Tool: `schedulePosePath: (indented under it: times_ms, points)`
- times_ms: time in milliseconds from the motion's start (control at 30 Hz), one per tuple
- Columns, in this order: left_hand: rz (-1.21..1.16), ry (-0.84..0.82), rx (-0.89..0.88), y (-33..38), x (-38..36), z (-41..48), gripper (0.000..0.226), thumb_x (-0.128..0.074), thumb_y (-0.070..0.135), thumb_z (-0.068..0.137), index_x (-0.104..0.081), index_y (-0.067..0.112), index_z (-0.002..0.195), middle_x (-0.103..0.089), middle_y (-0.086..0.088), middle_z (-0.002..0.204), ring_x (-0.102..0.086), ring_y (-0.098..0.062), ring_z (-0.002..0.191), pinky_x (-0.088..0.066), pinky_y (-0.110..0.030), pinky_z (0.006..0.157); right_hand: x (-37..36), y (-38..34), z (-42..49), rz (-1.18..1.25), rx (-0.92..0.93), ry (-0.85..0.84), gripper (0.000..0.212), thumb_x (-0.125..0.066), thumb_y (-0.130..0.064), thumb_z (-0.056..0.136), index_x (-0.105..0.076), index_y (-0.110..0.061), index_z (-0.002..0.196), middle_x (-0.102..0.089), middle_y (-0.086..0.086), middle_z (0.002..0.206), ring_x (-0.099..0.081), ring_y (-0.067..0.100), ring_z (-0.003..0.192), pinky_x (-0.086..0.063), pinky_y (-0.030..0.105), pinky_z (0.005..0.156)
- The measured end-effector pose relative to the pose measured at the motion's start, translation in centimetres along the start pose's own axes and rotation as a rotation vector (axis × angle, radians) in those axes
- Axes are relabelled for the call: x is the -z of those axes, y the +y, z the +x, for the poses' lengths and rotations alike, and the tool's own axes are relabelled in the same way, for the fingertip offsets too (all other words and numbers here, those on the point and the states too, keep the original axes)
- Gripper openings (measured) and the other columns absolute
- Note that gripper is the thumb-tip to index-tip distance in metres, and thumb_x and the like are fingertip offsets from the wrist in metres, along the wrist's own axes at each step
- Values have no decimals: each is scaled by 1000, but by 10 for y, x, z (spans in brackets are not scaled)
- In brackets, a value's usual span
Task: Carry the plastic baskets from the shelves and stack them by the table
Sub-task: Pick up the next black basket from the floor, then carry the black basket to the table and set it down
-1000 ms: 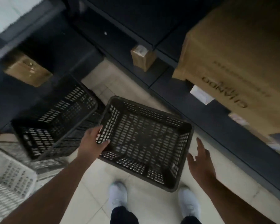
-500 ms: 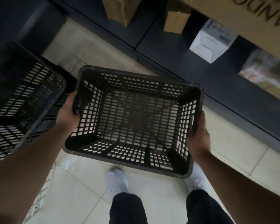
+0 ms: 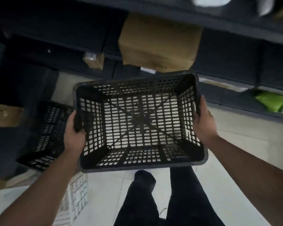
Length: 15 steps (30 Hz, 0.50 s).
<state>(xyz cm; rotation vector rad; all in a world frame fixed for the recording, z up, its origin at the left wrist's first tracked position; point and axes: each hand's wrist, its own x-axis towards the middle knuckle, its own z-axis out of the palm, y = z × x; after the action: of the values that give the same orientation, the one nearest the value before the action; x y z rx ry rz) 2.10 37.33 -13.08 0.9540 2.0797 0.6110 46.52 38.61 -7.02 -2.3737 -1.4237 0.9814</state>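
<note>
Shelves (image 3: 232,51) ahead, second basket (image 3: 46,136) left

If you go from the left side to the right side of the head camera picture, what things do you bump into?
Small cardboard box → second black basket → left hand → held black basket → right hand → green bag.

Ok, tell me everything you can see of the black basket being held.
The black basket is a rectangular, open-topped crate of what looks like moulded plastic, with slotted walls, a lattice floor crossed by diagonal ribs, and a solid rim. It is empty and held off the floor, open side up. The left hand grips its left short rim, the right hand its right one. Pale floor tiles show through the slots.
</note>
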Motion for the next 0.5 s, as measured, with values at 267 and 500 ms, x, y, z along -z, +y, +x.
schedulePosePath:
  times_ms: [267, 500]
  points:
    - [124, -238, -432, 212, 13, -125, 66, -58, 10, 95, -39, 57, 137, -61, 7, 130, -63, -16, 107, -50, -37, 92, 146, 74, -149, 198, -235, 311, 75, -44, -9, 95, -8, -33, 157, -62, 22, 128, -63, 41, 102, -53, 48, 85]
    - [284, -419, -764, 315, -67, -233, 71, -58, 13, 96, -34, 74, 125, -66, -3, 126, -68, -38, 100, -56, -55, 85, 224, 168, -299, 395, -419, 582, 69, -45, -13, 98, -12, -29, 157, -51, 15, 146, -55, 37, 124, -45, 45, 99]
